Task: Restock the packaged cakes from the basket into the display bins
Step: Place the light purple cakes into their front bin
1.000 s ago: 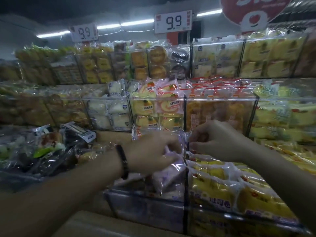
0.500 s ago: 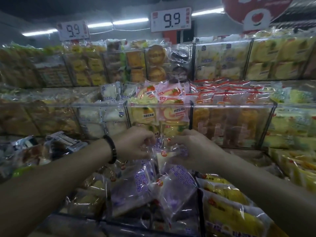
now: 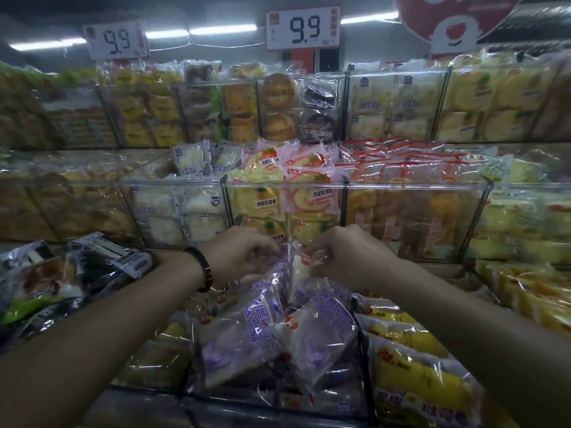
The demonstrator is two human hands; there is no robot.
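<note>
Pinching the top seams, the left hand [image 3: 244, 257] and right hand [image 3: 349, 257] hang purple cakes [image 3: 309, 332] into the front bin [image 3: 268, 396] beside yellow packs [image 3: 411, 381], likely so they settle upright.

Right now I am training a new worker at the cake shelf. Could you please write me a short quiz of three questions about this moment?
1. True or false: the left hand, the one with the black bracelet, is idle and holds nothing.
2. Both hands pinch the packages at the top. Which colour is the print on them? A purple, B green, C red.
3. Fill in: each price sign overhead reads ___.

Key:
1. False; it pinches a wrapper, as the right hand does.
2. A.
3. 9.9.
</note>
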